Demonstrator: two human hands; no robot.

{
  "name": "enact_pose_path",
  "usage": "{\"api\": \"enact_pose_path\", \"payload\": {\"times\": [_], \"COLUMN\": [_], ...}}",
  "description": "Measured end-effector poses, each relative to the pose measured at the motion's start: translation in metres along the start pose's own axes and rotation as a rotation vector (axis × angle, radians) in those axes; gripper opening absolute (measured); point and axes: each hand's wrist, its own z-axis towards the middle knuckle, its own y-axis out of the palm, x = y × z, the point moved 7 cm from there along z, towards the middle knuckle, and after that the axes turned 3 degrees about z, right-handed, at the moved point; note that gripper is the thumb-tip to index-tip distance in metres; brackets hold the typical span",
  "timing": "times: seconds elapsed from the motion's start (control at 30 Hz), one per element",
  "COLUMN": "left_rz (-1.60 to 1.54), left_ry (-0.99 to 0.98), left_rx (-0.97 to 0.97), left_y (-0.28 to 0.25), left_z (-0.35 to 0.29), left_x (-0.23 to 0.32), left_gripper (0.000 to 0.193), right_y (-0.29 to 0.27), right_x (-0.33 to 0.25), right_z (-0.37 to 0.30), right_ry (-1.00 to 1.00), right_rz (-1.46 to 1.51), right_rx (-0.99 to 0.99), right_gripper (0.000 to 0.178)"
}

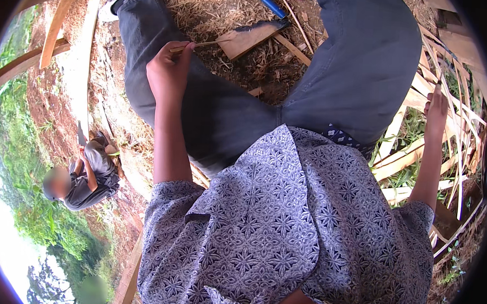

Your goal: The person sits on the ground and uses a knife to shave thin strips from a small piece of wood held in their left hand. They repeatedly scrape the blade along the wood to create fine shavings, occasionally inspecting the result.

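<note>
Sitting outdoors on bare reddish ground (64,98) littered with dry straw (207,9) and wood shavings, the person wears grey trousers and a patterned shirt. Their left hand (169,74) has its fingers pinched closed on a thin bamboo sliver (202,44), held above the left thigh. Off to the other side, the right hand (437,113) reaches into a heap of bamboo strips (455,108); whether its fingers grip one cannot be told. A flat board (249,38) and a blue-handled tool (269,3) lie between the legs. Another person (85,174) crouches on the slope, with green plants beyond.
</note>
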Motion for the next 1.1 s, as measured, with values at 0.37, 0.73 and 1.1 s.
{"api": "enact_pose_path", "payload": {"times": [0.37, 0.73, 1.1], "left_rz": [0.174, 0.076, 0.058], "left_ry": [0.143, 0.103, 0.091], "left_rx": [0.118, 0.051, 0.046], "left_y": [0.007, 0.009, 0.012], "left_z": [-0.009, 0.000, 0.000], "left_x": [0.041, 0.041, 0.046], "left_gripper": [0.017, 0.011, 0.011], "right_y": [0.354, 0.420, 0.447], "right_x": [-0.200, -0.128, -0.099], "right_z": [-0.155, -0.203, -0.180], "right_ry": [-0.594, -0.749, -0.571], "right_rz": [0.054, -0.042, -0.151], "right_rx": [-1.013, -1.001, -1.058], "right_gripper": [0.034, 0.026, 0.024]}}
